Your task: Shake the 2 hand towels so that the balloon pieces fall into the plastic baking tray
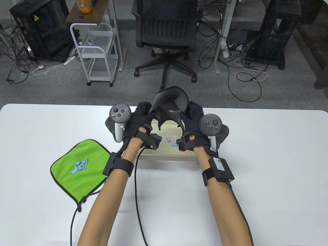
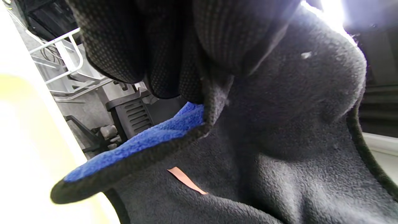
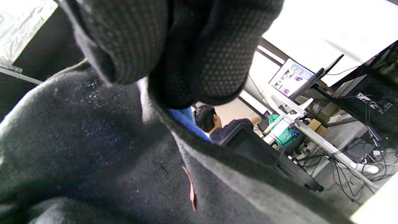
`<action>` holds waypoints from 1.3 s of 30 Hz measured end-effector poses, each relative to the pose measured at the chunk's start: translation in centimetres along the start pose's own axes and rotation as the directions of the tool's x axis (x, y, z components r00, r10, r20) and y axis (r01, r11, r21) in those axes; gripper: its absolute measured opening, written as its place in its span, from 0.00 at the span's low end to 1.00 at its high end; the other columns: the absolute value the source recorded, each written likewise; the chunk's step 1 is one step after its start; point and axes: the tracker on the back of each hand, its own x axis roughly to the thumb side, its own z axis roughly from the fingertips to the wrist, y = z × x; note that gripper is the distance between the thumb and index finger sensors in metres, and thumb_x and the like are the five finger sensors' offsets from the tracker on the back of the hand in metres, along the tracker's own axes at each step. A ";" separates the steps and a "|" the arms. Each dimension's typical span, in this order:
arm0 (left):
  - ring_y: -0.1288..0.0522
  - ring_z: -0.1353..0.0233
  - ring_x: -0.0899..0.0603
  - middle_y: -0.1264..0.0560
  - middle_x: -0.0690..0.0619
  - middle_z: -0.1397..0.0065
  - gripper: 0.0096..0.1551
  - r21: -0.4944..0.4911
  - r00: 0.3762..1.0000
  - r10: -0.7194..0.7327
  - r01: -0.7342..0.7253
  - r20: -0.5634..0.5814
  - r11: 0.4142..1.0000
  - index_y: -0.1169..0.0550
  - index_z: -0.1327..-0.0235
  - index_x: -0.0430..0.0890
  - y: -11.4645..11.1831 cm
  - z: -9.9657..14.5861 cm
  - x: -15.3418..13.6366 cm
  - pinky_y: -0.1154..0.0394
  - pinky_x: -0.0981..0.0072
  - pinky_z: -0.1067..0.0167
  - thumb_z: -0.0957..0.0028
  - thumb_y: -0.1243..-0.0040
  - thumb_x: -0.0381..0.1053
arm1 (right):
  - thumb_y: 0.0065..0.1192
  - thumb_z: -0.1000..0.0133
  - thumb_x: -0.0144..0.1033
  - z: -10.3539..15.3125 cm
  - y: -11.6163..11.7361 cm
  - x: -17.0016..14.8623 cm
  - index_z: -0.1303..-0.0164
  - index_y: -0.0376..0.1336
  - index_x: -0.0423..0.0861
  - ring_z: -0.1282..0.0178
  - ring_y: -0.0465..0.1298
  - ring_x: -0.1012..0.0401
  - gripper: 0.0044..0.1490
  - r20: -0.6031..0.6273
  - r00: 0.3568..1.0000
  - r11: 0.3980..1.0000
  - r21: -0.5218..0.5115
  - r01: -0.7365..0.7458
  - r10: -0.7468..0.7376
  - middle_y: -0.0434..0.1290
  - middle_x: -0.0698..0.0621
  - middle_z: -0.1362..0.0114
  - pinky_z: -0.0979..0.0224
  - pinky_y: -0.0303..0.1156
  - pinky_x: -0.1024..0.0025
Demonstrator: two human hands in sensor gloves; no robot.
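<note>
Both hands hold a dark grey hand towel [image 1: 171, 107] lifted over the clear plastic baking tray [image 1: 164, 153]. My left hand [image 1: 140, 120] grips its left edge and my right hand [image 1: 194, 123] grips its right edge. The towel [image 2: 279, 140] has a blue reverse side, and an orange balloon piece [image 2: 186, 181] clings to the towel [image 3: 93, 149]; the same kind of piece [image 3: 191, 188] shows in the right wrist view. Blue and orange pieces [image 1: 172, 141] lie in the tray. A green hand towel [image 1: 79, 167] lies flat at the left with blue pieces [image 1: 80, 165] on it.
The white table [image 1: 269, 153] spreads around the tray. Glove cables [image 1: 137, 194] trail toward the near edge. Beyond the table stand an office chair [image 1: 166, 33] and a white cart [image 1: 94, 51]. A person [image 3: 214, 123] sits at a far desk in the right wrist view.
</note>
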 end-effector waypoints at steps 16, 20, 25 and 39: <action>0.19 0.31 0.45 0.21 0.65 0.41 0.19 -0.049 0.997 -0.026 0.023 -0.074 0.999 0.27 0.58 0.65 -1.7 1.1 -3.6 0.20 0.53 0.39 0.61 0.34 0.50 | 0.73 0.58 0.43 -0.1 0.6 -1.8 0.53 0.67 0.64 0.42 0.85 0.73 0.23 -0.088 0.995 0.999 0.038 -0.039 0.042 0.72 0.64 0.30 0.42 0.87 0.85; 0.24 0.27 0.44 0.26 0.61 0.34 0.21 -0.056 0.994 -0.060 0.055 -0.090 0.997 0.28 0.55 0.66 -1.7 1.6 -4.1 0.24 0.51 0.35 0.60 0.35 0.50 | 0.73 0.58 0.43 -0.8 0.3 -0.8 0.53 0.67 0.65 0.42 0.84 0.73 0.23 -0.087 0.996 0.999 0.032 -0.030 0.032 0.72 0.64 0.30 0.42 0.87 0.85; 0.31 0.23 0.41 0.33 0.57 0.28 0.26 -0.091 0.991 -0.040 0.029 -0.130 0.995 0.30 0.46 0.66 -1.3 2.2 -5.6 0.30 0.49 0.31 0.58 0.38 0.49 | 0.74 0.58 0.44 -1.8 0.2 0.9 0.54 0.68 0.65 0.43 0.85 0.72 0.23 -0.083 0.996 0.999 0.034 -0.032 0.035 0.73 0.65 0.30 0.43 0.87 0.84; 0.43 0.19 0.34 0.46 0.49 0.22 0.43 -0.182 0.986 0.011 -0.043 -0.169 0.982 0.45 0.29 0.57 1.3 6.1 -7.9 0.38 0.42 0.28 0.57 0.41 0.54 | 0.74 0.59 0.46 -4.1 -0.3 4.0 0.54 0.69 0.67 0.43 0.85 0.73 0.23 -0.075 0.992 0.990 0.102 -0.098 0.105 0.74 0.66 0.31 0.42 0.87 0.83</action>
